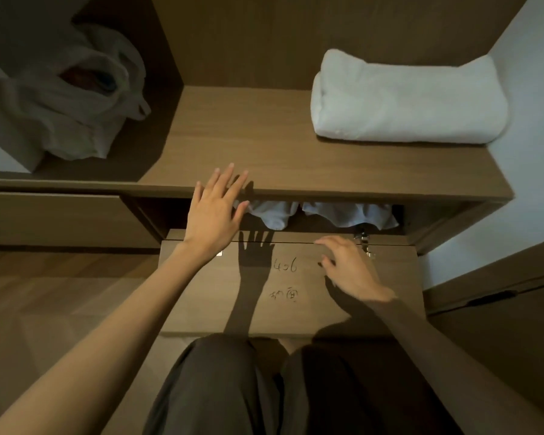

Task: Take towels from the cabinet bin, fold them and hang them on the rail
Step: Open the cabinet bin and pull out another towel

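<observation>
Crumpled white towels [346, 216] lie in the cabinet bin's dark opening under the wooden shelf [248, 146]. The bin's wooden flap door [289, 309] hangs folded down toward me, with handwriting on it. My left hand [214, 211] is stretched out with straight, spread fingers at the left end of the opening, fingertips over the shelf's front edge and beside the leftmost towel [272, 216]. My right hand [346, 266] hovers over the flap near its hinge [363, 243], fingers loosely bent, holding nothing. A folded white towel [409, 98] rests on the shelf at the right.
A white plastic bag [73, 92] with dark contents sits in the compartment at the upper left. A closed drawer front [54, 218] is at the left. A white wall [528, 152] bounds the right side. My knees in dark trousers [264, 387] are below the flap.
</observation>
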A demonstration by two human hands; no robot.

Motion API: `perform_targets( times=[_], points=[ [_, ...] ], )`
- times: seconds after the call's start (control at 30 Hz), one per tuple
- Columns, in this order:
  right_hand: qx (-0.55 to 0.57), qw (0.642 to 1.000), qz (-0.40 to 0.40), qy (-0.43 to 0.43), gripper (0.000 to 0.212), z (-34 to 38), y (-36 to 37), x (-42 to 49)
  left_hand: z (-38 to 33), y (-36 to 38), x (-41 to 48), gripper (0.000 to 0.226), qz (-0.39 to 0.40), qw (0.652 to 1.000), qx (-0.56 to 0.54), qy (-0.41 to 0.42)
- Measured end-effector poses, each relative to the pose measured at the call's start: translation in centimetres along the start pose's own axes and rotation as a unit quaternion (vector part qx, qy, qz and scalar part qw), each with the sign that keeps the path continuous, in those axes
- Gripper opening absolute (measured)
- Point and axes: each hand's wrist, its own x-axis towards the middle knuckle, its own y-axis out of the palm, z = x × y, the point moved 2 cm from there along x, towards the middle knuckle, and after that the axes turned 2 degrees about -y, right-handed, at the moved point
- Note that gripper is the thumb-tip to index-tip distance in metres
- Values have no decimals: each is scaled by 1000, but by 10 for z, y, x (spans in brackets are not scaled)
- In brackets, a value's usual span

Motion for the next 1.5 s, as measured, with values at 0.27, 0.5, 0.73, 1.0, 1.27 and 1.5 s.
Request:
perform_targets(
  times=[0.27, 0.5, 0.73, 1.0, 1.27, 1.5],
  points=[
    [23, 999, -18, 35, 46, -49, 75, 56, 16, 54, 18, 50, -106, 994, 33, 16],
    [-36, 994, -23, 98, 51, -78, 94, 109, 16, 55, 24, 42, -185, 981, 26, 47],
    [5, 979, -14, 205, 37, -98, 104, 147, 17, 59, 31, 39, -216, 973, 48, 62],
    [61, 987, -107, 106, 36, -82, 95, 125, 15, 61, 30, 43, -180, 983, 29, 32],
    [44, 975, -216, -11, 15, -62, 19, 48, 3, 59, 29, 45, -141, 989, 21, -33],
    [22, 969, -227, -92, 21, -32, -17, -18, -51, 65, -2, 79, -51, 994, -100, 7]
  ],
)
